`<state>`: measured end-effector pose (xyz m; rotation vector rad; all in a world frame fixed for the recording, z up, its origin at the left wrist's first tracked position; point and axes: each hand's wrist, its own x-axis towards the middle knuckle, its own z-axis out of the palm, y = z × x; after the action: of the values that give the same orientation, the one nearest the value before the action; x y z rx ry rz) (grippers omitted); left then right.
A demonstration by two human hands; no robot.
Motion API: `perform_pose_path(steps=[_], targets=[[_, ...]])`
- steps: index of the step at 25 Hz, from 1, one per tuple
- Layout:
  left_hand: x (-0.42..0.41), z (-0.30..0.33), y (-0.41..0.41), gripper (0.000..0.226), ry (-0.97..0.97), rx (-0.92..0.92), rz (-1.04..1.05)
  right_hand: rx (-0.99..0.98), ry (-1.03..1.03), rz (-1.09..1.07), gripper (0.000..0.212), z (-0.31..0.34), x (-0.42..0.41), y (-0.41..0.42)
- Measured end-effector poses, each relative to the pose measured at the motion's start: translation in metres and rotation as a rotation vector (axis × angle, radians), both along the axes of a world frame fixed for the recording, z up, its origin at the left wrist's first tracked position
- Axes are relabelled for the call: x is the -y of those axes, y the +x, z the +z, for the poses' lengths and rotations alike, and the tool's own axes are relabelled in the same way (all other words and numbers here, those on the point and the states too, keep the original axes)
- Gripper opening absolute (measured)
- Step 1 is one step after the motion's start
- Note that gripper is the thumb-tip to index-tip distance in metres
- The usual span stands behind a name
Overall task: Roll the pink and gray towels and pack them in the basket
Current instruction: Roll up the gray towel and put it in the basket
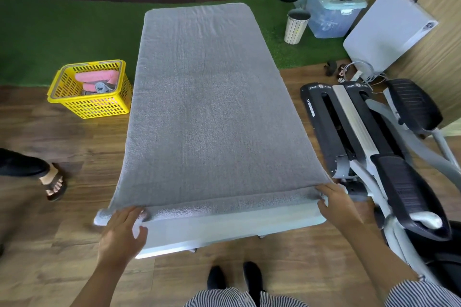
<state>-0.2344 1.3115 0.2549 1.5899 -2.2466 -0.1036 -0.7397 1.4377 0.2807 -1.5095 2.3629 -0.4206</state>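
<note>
Wood-grain flooring and green turf are being shown around a white table (224,228). Rolled pink towels (96,76) and a gray roll (101,87) are being held in the yellow slotted basket (99,106). A nubby gray towel (207,107) is being spread flat across the table, its near rolled edge being pinched by the left hand (122,229) and right hand (334,200).

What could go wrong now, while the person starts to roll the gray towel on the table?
1. The left hand and right hand grip only the near corners of the gray towel, so the middle may roll loosely.
2. The yellow basket already holds rolled towels; this one may fit badly.
</note>
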Motion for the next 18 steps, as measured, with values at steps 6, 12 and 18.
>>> perform_pose_path(steps=[6, 12, 18], targets=[[0.001, 0.003, 0.001, 0.051, 0.091, 0.144, 0.039, 0.019, 0.016, 0.019, 0.025, 0.003, 0.005, 0.000], [-0.011, 0.000, 0.030, 0.045, 0.178, 0.257, -0.079, -0.026, 0.051, 0.094, 0.016, -0.003, -0.006, -0.002], [0.004, 0.011, 0.020, 0.031, 0.154, 0.134, -0.032, -0.184, 0.045, 0.078, 0.017, 0.012, 0.000, 0.008]])
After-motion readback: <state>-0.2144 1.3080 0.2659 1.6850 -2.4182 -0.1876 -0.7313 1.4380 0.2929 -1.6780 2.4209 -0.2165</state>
